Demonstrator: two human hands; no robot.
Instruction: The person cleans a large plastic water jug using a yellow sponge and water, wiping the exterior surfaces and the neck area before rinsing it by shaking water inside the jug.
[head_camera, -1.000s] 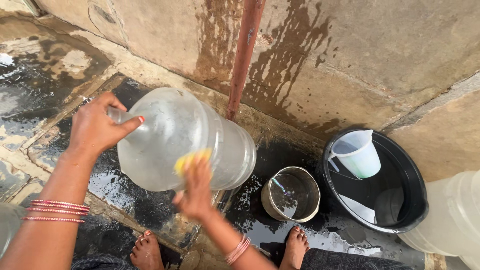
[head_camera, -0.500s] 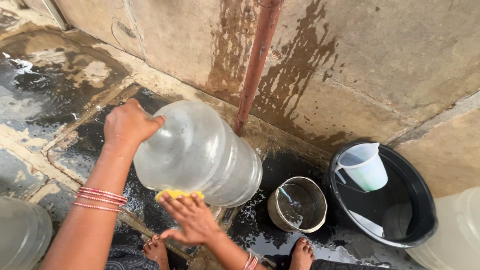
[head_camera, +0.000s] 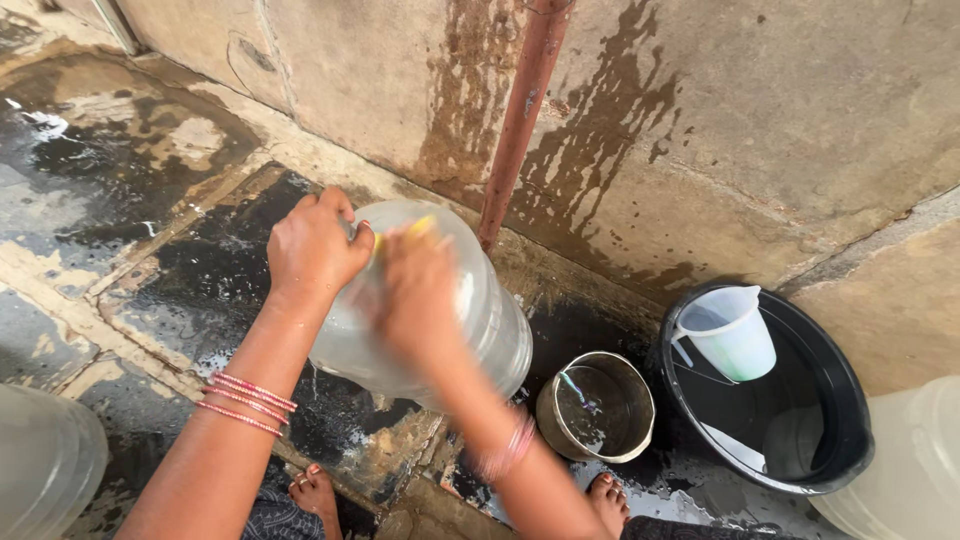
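1. Your right hand (head_camera: 420, 290) has moved its yellow sponge (head_camera: 418, 228) up from the underside to the clear plastic water jar's (head_camera: 480, 320) shoulder
2. Left hand (head_camera: 315, 245) fingers clamp the tilted jar's neck above wet floor; scrubbing underway, so next keep that grip firm

Wet stone floor (head_camera: 130, 210) bears steel pot (head_camera: 596, 407), black tub (head_camera: 840, 440).

A rough concrete wall (head_camera: 800, 120), stained with brown streaks, is seen at the far side. A rusty red pipe (head_camera: 520, 110) is fixed vertically on it. The stone floor (head_camera: 110, 210) is wet and dark, patched with pale areas at the left. Daylight is spread evenly.
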